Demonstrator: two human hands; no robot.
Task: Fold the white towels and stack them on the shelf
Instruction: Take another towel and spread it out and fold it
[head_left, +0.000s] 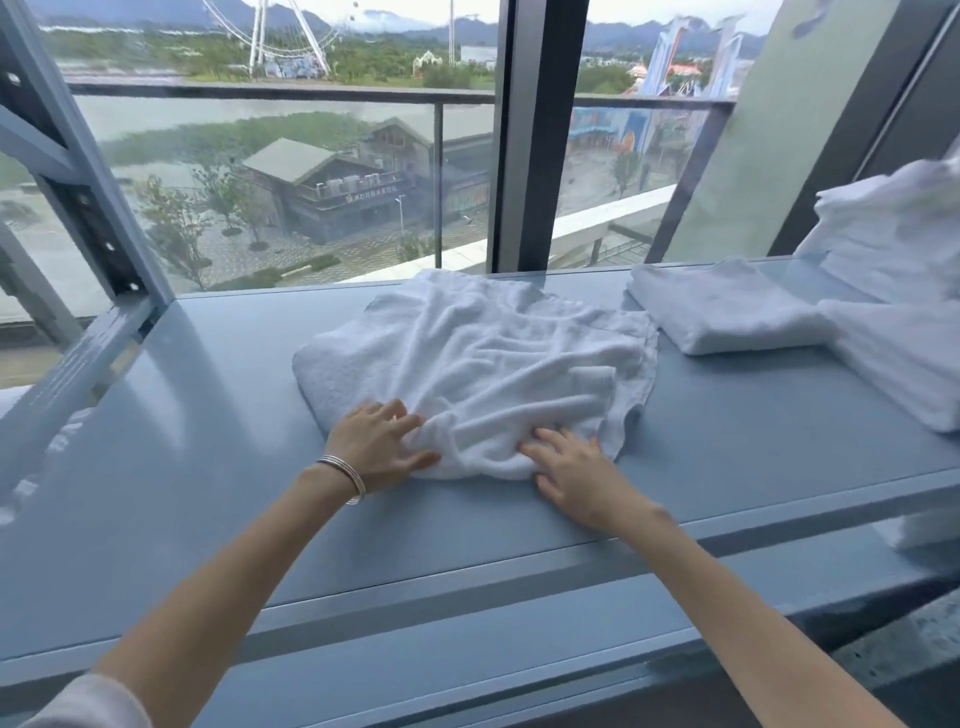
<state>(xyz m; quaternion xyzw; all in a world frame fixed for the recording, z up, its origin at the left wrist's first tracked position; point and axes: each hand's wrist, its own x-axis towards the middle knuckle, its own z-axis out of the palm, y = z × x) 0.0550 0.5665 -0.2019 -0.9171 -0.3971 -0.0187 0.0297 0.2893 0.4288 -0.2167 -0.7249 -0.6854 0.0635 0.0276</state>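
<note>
A rumpled white towel (483, 358) lies partly folded in the middle of the blue-grey shelf (208, 415). My left hand (376, 447), with thin bracelets on the wrist, rests flat on the towel's near left corner, fingers spread. Beside it, my right hand (571, 467) lies with straight fingers on the near edge of the same towel. A folded white towel (722, 306) sits at the back right of the shelf. Further right stands a taller stack of folded towels (893, 234), and another folded towel (909, 358) lies in front of it.
A blue metal upright (83, 171) with bolt holes rises at the shelf's left end. Directly behind the shelf is a large window with a dark frame post (524, 135). Bare shelf surface stretches to the left of the towel and along the front edge.
</note>
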